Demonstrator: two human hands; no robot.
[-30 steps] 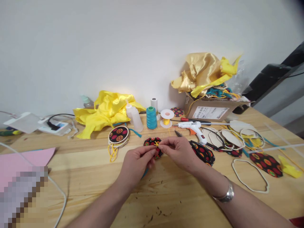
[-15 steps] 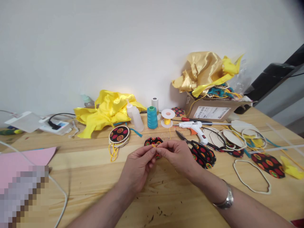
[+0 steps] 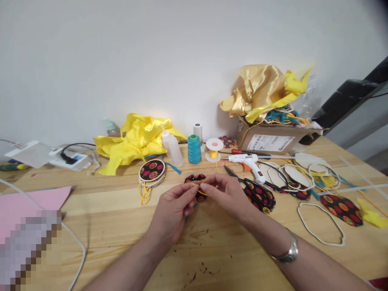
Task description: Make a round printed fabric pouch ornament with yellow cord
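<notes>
Both hands at mid-counter [image 3: 113,232], fingertips almost meeting. Left hand [image 3: 172,206]: thumb and forefinger pinched on a thin yellow cord [image 3: 200,189], other fingers curled under. Right hand [image 3: 228,196]: also a narrow pinch, thumb and forefinger on the same cord, silver cuff [image 3: 292,251] at the wrist. Cord spans the small gap between the two pinches; whether it is knotted cannot be told at this size.

Just behind and below the fingertips, a dark patterned fabric piece [image 3: 194,178], partly covered by the hands. Whether the cord is fixed to it: cannot tell.

Right of the right hand, black-handled scissors [image 3: 238,177] lie across a second patterned piece [image 3: 268,209], tip toward the back. Behind them, a white glue gun [image 3: 249,158] on its side, orange trigger showing. Beyond the fingers, left to right: squeeze bottles [image 3: 175,150], a teal thread cone [image 3: 194,150], a white spool [image 3: 214,144] wound with yellow.

Left, well apart from the hands: a rounded fabric-faced piece [image 3: 152,170] with yellow loops hanging off its near edge; crumpled yellow satin [image 3: 133,139] behind it.

Back right: cardboard box [image 3: 269,139], gold cloth [image 3: 260,85] heaped on top.
</notes>
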